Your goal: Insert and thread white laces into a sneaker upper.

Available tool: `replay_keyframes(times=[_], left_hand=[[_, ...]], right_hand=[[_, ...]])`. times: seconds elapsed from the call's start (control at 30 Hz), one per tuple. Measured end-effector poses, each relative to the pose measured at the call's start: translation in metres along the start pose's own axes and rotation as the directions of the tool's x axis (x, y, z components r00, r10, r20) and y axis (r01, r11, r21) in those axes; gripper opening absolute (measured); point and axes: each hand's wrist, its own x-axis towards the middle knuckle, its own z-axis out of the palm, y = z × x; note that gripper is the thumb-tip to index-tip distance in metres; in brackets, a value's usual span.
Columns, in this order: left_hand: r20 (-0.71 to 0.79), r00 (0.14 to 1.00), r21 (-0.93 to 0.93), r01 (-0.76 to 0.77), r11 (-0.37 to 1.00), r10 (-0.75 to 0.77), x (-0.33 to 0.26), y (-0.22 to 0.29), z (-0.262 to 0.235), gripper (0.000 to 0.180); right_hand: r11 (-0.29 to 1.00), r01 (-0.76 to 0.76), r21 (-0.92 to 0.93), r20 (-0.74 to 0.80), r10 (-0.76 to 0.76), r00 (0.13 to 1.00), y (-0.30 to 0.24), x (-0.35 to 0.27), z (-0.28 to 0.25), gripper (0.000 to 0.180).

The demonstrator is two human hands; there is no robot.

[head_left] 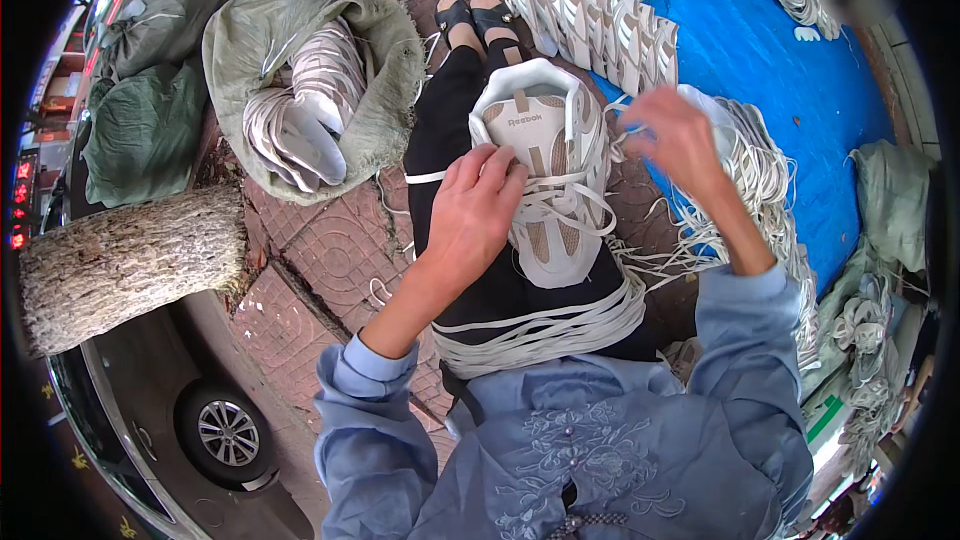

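Across my lap lies a beige and white shoe upper (553, 253) with tan mesh patches, its padded collar pointing away from me. A white lace (560, 202) runs through its lower eyelets, with loose loops over the toe part. My left hand (472, 208) is closed on the upper's left edge, fingertips over the eyelet side. Out to the right of the upper, my right hand (676, 140) is raised and smeared by motion. Light lace strands show near its fingers, but whether it grips one is unclear. A bundle of white laces (540, 328) lies across my thighs.
A green sack (393, 90) with stacked shoe uppers (327, 70) stands at the far left. On the blue tarp (815, 130) at right are rows of uppers (610, 25) and a lace-covered pile (760, 160). A tree trunk (130, 260) and a parked car (150, 370) are at left.
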Motion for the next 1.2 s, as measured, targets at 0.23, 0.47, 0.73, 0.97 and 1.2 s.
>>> replay_keyframes(times=[0.23,0.47,0.73,0.97,1.2], left_hand=[[0.276,0.960,0.047,-0.063,0.997,0.048,0.015,-0.004,0.003,0.014],[0.211,0.974,-0.206,0.124,0.971,-0.079,0.023,-0.014,-0.008,0.007],[0.119,0.980,-0.310,0.189,0.932,-0.159,0.016,-0.022,-0.014,0.006],[0.246,0.934,-0.294,0.328,0.898,-0.261,-0.005,-0.060,-0.021,0.007],[0.081,0.982,0.056,0.164,0.985,-0.169,-0.034,-0.111,-0.048,0.011]], right_hand=[[0.987,0.029,0.155,0.183,-0.057,0.982,-0.049,-0.038,0.041,0.008],[0.986,0.115,0.119,0.060,-0.123,0.991,-0.041,-0.010,0.018,0.006],[0.957,-0.024,0.289,0.211,-0.039,0.977,-0.034,0.011,0.012,0.005],[0.559,-0.526,0.641,0.538,0.161,0.827,-0.042,0.021,-0.001,0.013],[0.966,0.238,0.098,-0.019,-0.237,0.971,-0.044,-0.002,0.020,0.014]])
